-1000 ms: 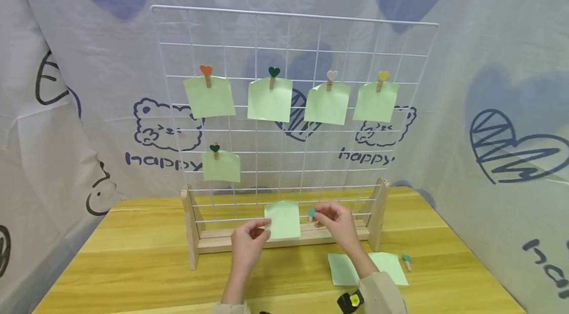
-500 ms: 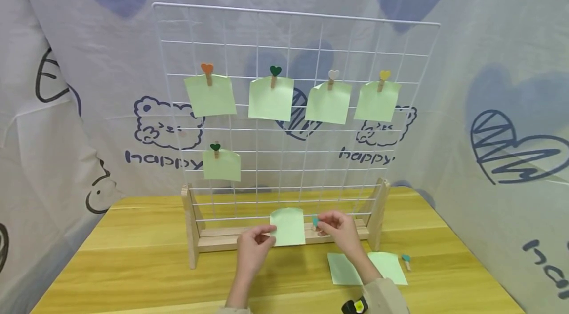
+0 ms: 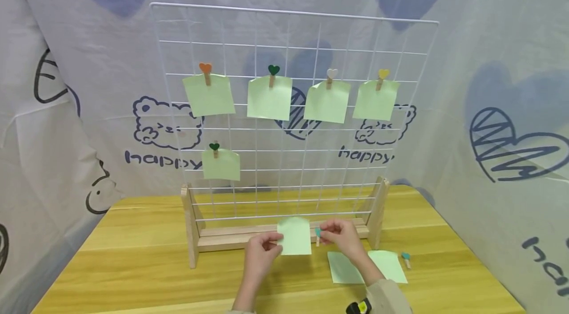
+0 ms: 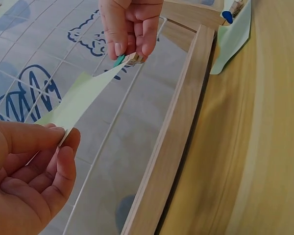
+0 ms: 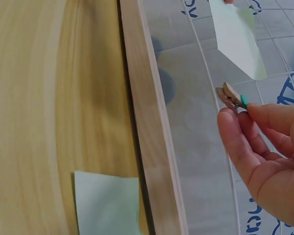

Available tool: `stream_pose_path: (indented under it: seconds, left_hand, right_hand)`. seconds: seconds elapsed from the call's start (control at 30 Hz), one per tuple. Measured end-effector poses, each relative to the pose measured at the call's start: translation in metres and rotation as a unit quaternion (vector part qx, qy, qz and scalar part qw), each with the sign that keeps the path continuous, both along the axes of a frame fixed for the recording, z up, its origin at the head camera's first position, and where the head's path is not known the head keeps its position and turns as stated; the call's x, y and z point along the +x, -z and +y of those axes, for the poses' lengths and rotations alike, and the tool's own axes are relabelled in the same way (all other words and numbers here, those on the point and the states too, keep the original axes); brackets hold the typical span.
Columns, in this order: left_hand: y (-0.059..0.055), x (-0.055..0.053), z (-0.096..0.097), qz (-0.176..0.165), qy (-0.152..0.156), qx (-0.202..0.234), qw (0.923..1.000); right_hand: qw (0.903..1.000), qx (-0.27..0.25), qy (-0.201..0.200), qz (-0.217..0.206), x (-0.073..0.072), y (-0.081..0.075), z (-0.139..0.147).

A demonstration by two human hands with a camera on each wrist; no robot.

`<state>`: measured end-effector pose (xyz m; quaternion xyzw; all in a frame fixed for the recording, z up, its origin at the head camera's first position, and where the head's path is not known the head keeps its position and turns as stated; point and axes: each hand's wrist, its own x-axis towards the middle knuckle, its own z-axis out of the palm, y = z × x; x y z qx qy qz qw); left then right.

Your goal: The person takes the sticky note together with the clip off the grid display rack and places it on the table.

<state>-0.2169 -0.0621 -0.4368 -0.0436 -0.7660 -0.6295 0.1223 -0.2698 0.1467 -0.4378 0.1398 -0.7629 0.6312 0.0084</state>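
The paper [image 3: 295,240] should be light and bendy, best held by an edge; the stiff little clip [image 3: 317,236], by its heart end. The paper is pale green, the clip wood with 1 teal heart. In the head view, fingers of the left hand [image 3: 262,255] pinch the paper's 9 o'clock edge, low before the rack [image 3: 222,242]; at its 3 o'clock, fingers of the right hand [image 3: 345,241] pinch the clip.
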Motion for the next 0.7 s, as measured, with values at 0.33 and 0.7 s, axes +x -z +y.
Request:
stream_pose_path:
  seconds: [0.33, 0.7]
  left_hand:
    - [0.012, 0.000, 0.006, -0.012, 0.015, -0.010, 0.9998]
    - [0.019, 0.004, 0.016, -0.043, 0.028, -0.025, 0.9984]
  right_hand:
    - [0.9981, 0.040, -0.031, -0.034, -0.001, 0.010, 0.009]
    - [0.9957, 0.059, -0.046, -0.055, -0.004, 0.021, 0.019]
